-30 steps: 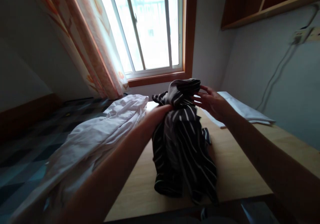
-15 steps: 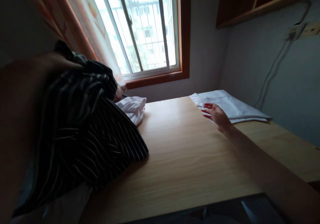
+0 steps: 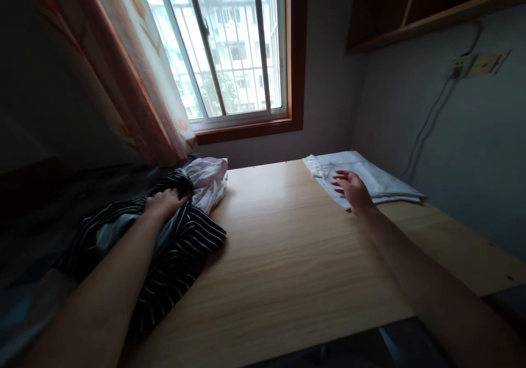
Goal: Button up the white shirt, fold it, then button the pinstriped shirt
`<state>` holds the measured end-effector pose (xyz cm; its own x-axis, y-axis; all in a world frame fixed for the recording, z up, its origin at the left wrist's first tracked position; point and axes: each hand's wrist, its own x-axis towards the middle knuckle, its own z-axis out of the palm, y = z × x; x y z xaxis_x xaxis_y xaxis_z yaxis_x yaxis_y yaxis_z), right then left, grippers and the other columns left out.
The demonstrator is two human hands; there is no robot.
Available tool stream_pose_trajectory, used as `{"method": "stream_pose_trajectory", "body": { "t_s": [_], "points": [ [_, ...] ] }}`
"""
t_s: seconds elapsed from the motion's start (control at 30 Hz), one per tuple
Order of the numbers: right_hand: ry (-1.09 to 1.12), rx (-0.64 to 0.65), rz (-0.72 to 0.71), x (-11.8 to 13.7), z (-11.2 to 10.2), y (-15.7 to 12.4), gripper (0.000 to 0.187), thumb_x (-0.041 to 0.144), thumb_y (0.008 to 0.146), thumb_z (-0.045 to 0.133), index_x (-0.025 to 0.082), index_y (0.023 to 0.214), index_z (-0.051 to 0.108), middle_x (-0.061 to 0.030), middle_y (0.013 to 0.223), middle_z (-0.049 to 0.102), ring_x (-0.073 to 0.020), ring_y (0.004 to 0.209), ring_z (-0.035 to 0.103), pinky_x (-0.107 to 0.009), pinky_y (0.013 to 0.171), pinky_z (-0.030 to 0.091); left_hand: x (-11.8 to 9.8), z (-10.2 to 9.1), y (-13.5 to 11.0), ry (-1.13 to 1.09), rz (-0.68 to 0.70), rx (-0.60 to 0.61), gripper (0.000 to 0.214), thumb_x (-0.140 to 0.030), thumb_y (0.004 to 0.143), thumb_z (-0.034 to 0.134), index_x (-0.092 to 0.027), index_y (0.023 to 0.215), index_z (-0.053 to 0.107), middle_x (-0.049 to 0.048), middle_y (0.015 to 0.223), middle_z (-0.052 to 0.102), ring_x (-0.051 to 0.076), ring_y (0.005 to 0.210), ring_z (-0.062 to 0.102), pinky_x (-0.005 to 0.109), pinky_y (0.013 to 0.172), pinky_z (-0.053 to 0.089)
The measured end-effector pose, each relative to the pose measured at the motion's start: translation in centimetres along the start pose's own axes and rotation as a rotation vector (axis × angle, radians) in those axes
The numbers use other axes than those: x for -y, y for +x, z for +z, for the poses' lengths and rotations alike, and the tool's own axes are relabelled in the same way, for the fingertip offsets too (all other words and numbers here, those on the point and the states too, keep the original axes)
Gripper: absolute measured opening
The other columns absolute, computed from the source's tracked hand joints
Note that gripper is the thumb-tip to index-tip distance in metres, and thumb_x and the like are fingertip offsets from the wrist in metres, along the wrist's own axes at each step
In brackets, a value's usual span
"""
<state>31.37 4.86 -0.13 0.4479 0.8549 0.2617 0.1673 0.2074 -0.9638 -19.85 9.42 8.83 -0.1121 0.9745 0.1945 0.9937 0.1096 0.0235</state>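
On the left, my left hand (image 3: pixel 166 202) is closed on a black garment with white stripes (image 3: pixel 197 242), which lies crumpled over the left end of the table. Just beyond it is a bunched pale pink cloth (image 3: pixel 209 180). My right hand (image 3: pixel 351 188) is at the near left edge of a folded white cloth (image 3: pixel 370 177), its fingers apart and holding nothing. Whether the right palm touches the cloth cannot be made out.
Both arms reach over a light wooden table (image 3: pixel 263 258). A dark flat object (image 3: pixel 349 349) lies along its near edge. Behind are a window (image 3: pixel 230 56) and an orange-patterned curtain (image 3: pixel 135 88). A shelf (image 3: pixel 435 26) and a cord (image 3: pixel 427 119) are on the right.
My left hand has lowered the striped garment from up close on the left to the table's left end. My right hand stays by the white cloth. The view has shifted slightly.
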Motion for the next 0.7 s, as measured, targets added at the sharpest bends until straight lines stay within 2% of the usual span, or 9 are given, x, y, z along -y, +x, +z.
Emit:
{"method": "stream_pose_trajectory", "body": {
  "t_s": [0.13, 0.2, 0.23, 0.3, 0.33, 0.4, 0.5, 0.57, 0.7],
  "points": [
    [-0.256, -0.225, -0.180, -1.4, -2.3, 2.0, 0.040, 0.019, 0.073, 0.046, 0.018, 0.113, 0.055, -0.0097, 0.100, 0.067, -0.0221, 0.088, 0.067, -0.041, 0.082, 0.055, -0.4, -1.2, 0.7, -0.134, 0.004, -0.185, 0.064, -0.074, 0.074, 0.053, -0.015, 0.091, 0.067, 0.0117, 0.086, 0.069, 0.044, 0.118, 0.051, 0.059, 0.092, 0.034],
    [-0.460, -0.248, -0.294, -2.3, -3.3, 2.5, 0.042, 0.017, 0.073, 0.048, 0.016, 0.114, 0.057, -0.0137, 0.102, 0.068, -0.0261, 0.095, 0.065, -0.046, 0.091, 0.051, -1.8, -2.0, 0.4, -0.135, -0.030, -0.213, 0.061, -0.065, 0.075, 0.057, -0.013, 0.105, 0.065, 0.0159, 0.105, 0.068, 0.048, 0.122, 0.046, 0.064, 0.095, 0.032],
    [-0.557, -0.220, -0.335, -2.8, -3.6, 2.6, 0.042, 0.018, 0.074, 0.051, 0.015, 0.115, 0.059, -0.0157, 0.105, 0.068, -0.0281, 0.100, 0.063, -0.047, 0.094, 0.049, -2.8, -2.4, 0.0, -0.097, -0.058, -0.186, 0.062, -0.059, 0.077, 0.059, -0.010, 0.115, 0.062, 0.0216, 0.120, 0.063, 0.050, 0.123, 0.044, 0.066, 0.095, 0.033],
    [-0.723, -0.105, -0.354, -3.7, -3.9, 2.6, 0.044, 0.024, 0.076, 0.059, 0.013, 0.118, 0.061, -0.0185, 0.112, 0.067, -0.0307, 0.106, 0.061, -0.047, 0.096, 0.046, -5.2, -2.9, -1.2, -0.004, -0.006, -0.145, 0.065, -0.043, 0.082, 0.055, -0.005, 0.134, 0.049, 0.0290, 0.147, 0.039, 0.050, 0.130, 0.038, 0.068, 0.099, 0.031],
    [-0.799, -0.042, -0.336, -4.0, -3.8, 2.4, 0.046, 0.029, 0.076, 0.062, 0.013, 0.120, 0.061, -0.0190, 0.114, 0.067, -0.0312, 0.108, 0.060, -0.045, 0.094, 0.046, -6.5, -3.1, -2.0, 0.035, 0.053, -0.146, 0.066, -0.039, 0.084, 0.053, -0.005, 0.139, 0.044, 0.0287, 0.152, 0.032, 0.049, 0.134, 0.034, 0.068, 0.102, 0.028],
    [-0.955, 0.041, -0.267, -4.6, -3.5, 2.1, 0.048, 0.038, 0.078, 0.066, 0.015, 0.120, 0.064, -0.0179, 0.112, 0.069, -0.0311, 0.105, 0.061, -0.042, 0.090, 0.047, -9.2, -2.9, -3.8, 0.058, 0.199, -0.205, 0.063, -0.034, 0.086, 0.050, -0.010, 0.143, 0.041, 0.0244, 0.154, 0.032, 0.045, 0.138, 0.031, 0.066, 0.106, 0.025],
    [-1.158, 0.045, -0.179, -4.6, -2.9, 1.7, 0.030, 0.041, 0.085, 0.060, 0.020, 0.102, 0.073, -0.0149, 0.099, 0.073, -0.0305, 0.098, 0.062, -0.040, 0.081, 0.045, -12.6, -1.5, -6.6, 0.006, 0.388, -0.230, 0.059, -0.031, 0.088, 0.048, -0.015, 0.145, 0.041, 0.0193, 0.153, 0.037, 0.038, 0.138, 0.035, 0.060, 0.110, 0.025],
    [-1.226, 0.007, -0.161, -4.3, -2.6, 1.6, 0.028, 0.035, 0.090, 0.051, 0.019, 0.091, 0.074, -0.0154, 0.091, 0.073, -0.0303, 0.092, 0.062, -0.040, 0.077, 0.043, -14.3, 0.2, -8.4, -0.061, 0.470, -0.212, 0.055, -0.031, 0.089, 0.050, -0.017, 0.142, 0.045, 0.0177, 0.150, 0.041, 0.036, 0.138, 0.037, 0.056, 0.112, 0.026],
    [-1.155, -0.150, -0.242, -3.4, -3.0, 1.6, 0.032, 0.025, 0.093, 0.040, 0.015, 0.098, 0.070, -0.0167, 0.088, 0.071, -0.0288, 0.085, 0.063, -0.039, 0.076, 0.040, -16.3, 4.6, -11.3, -0.216, 0.598, -0.134, 0.049, -0.030, 0.091, 0.051, -0.019, 0.138, 0.049, 0.0150, 0.143, 0.050, 0.032, 0.130, 0.047, 0.051, 0.109, 0.035]
  ]
}}
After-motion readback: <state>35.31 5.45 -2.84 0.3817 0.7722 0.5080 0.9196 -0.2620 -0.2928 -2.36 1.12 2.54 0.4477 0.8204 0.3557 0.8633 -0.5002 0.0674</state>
